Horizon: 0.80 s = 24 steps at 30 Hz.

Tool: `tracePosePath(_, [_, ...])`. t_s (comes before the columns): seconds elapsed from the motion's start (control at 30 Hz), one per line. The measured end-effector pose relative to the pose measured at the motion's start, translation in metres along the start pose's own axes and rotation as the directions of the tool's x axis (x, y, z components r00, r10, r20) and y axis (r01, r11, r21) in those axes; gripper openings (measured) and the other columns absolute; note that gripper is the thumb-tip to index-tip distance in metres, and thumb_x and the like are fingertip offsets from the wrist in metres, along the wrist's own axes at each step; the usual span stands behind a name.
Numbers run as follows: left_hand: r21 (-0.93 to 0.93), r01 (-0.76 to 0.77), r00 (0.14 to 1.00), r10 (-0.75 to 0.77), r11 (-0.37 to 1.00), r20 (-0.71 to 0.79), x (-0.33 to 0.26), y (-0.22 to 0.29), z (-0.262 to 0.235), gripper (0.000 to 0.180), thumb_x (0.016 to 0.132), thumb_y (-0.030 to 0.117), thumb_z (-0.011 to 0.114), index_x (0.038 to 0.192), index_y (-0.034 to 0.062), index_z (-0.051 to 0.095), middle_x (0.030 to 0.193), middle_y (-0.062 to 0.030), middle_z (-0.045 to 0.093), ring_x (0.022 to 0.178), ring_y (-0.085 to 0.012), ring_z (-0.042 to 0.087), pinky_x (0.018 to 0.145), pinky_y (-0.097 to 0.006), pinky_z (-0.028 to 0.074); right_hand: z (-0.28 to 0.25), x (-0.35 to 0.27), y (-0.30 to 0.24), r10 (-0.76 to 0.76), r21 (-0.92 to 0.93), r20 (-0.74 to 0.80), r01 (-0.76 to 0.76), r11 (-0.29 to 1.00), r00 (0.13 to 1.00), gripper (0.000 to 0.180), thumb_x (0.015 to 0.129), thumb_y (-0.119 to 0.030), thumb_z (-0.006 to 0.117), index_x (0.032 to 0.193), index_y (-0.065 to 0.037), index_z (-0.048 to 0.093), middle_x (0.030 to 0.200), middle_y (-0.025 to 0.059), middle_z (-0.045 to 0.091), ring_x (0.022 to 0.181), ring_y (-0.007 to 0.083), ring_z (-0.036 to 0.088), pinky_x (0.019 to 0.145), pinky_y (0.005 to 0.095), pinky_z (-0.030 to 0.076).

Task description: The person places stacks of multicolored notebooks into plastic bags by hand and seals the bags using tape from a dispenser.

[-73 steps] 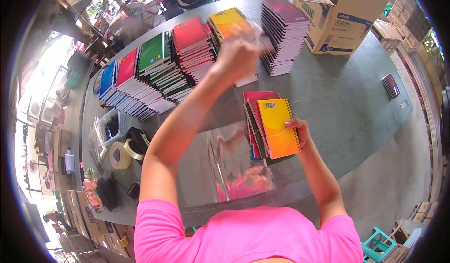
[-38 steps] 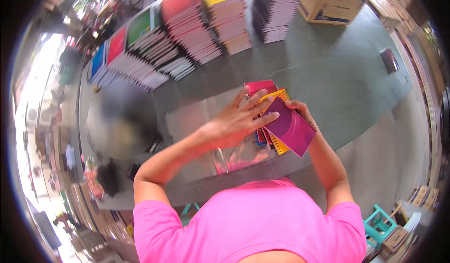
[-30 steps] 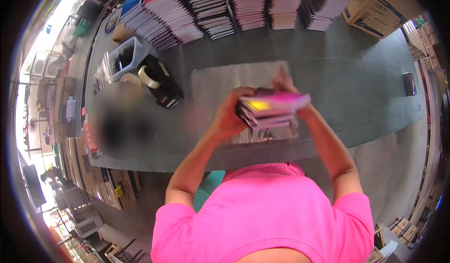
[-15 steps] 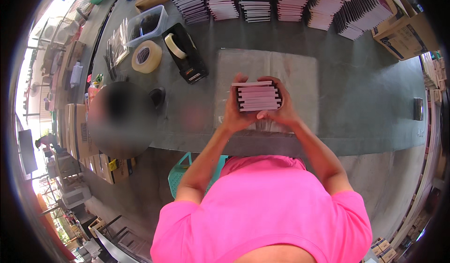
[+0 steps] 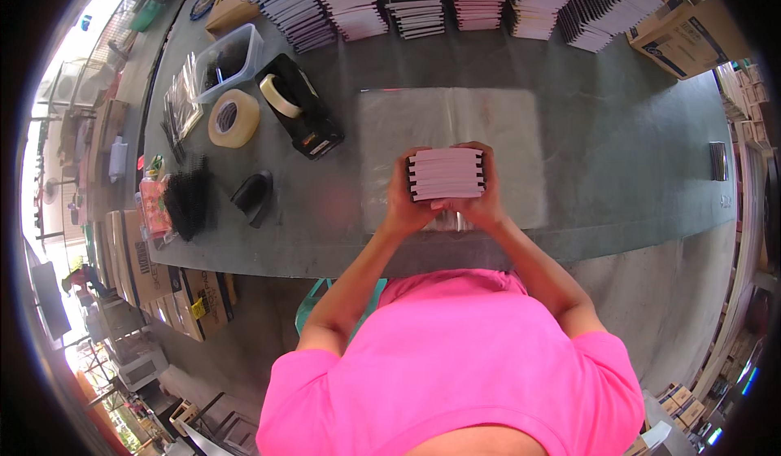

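I hold a small stack of spiral notebooks [image 5: 446, 174] upright on edge, page edges facing me, over a clear plastic sheet [image 5: 452, 126] on the grey table [image 5: 618, 139]. My left hand [image 5: 401, 204] grips the stack's left side and my right hand [image 5: 482, 202] grips its right side, squaring it between them. Rows of more notebooks [image 5: 455, 0] stand in piles along the table's far edge.
A black tape dispenser [image 5: 299, 114], a roll of brown tape [image 5: 234, 118] and a clear tub [image 5: 228, 61] lie at the left. A black brush [image 5: 189, 205] and a black pad [image 5: 252, 196] sit near the front left. A cardboard box [image 5: 691, 37] stands far right.
The coloured notebooks I was collecting flat in my right hand have been turned on edge and gathered between both hands over the plastic sheet. My view has swung left along the table.
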<state>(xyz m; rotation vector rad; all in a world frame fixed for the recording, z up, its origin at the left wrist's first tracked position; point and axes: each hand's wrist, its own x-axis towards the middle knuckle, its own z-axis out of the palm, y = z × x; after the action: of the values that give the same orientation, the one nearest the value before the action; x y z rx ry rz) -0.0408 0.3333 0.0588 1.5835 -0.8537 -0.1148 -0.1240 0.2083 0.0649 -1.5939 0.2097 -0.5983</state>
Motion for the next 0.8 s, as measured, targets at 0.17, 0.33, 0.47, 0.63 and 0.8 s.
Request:
tracePosePath(0.17, [0.072,-0.101,0.994,0.097,0.992,0.059,0.000,-0.010,0.012,0.078,0.058,0.005,0.079,0.124,0.0035,0.038,0.106,-0.0119,0.055,0.096,-0.0230,0.058,0.081,-0.034,0.048,-0.016,-0.004,0.018,-0.132,-0.205,0.043,0.138,0.969,0.990,0.097,0.046,-0.030,0.092,0.121,-0.004,0.035,0.108,0.0088,0.051,0.098,0.0202,0.053,0.085,0.0340,0.044])
tracePosePath(0.33, [0.039,0.004,0.990,-0.009,0.999,0.143,0.000,-0.009,0.033,0.084,0.058,0.005,0.080,0.128,0.0032,0.034,0.111,-0.0147,0.052,0.100,-0.0279,0.056,0.084,-0.036,0.046,-0.051,-0.008,0.045,-0.199,-0.359,0.141,0.237,0.903,0.970,0.100,0.048,-0.029,0.091,0.125,-0.003,0.032,0.112,0.0100,0.051,0.102,0.0224,0.053,0.087,0.0349,0.044])
tracePosePath(0.47, [0.172,-0.008,0.985,-0.022,0.985,0.173,-0.018,-0.032,0.047,0.086,0.057,0.011,0.082,0.127,0.0023,0.033,0.113,-0.0157,0.051,0.101,-0.0325,0.055,0.085,-0.038,0.046,-0.073,-0.001,0.049,-0.142,-0.428,0.232,0.233,0.873,0.962,0.092,0.052,-0.027,0.090,0.123,-0.002,0.037,0.113,0.0101,0.052,0.104,0.0229,0.053,0.089,0.0353,0.043])
tracePosePath(0.63, [0.133,0.193,0.956,-0.217,0.972,0.197,0.009,-0.014,0.046,0.098,0.047,0.030,0.089,0.123,-0.0012,0.035,0.107,-0.0169,0.056,0.099,-0.0341,0.057,0.083,-0.040,0.047,-0.086,-0.002,0.062,0.159,-0.184,0.198,-0.122,0.975,0.967,0.075,0.059,-0.029,0.086,0.117,-0.001,0.047,0.106,0.0108,0.058,0.100,0.0232,0.056,0.088,0.0352,0.044])
tracePosePath(0.8, [0.250,0.613,0.700,-0.662,0.750,0.269,0.065,0.030,0.001,0.102,0.043,0.042,0.089,0.119,-0.0039,0.039,0.102,-0.0185,0.060,0.095,-0.0292,0.060,0.079,-0.037,0.049,-0.055,0.045,-0.031,0.507,-0.285,0.143,-0.455,0.844,0.850,0.068,0.075,-0.054,0.065,0.108,0.004,0.052,0.090,0.0125,0.064,0.083,0.0230,0.063,0.077,0.0369,0.048])
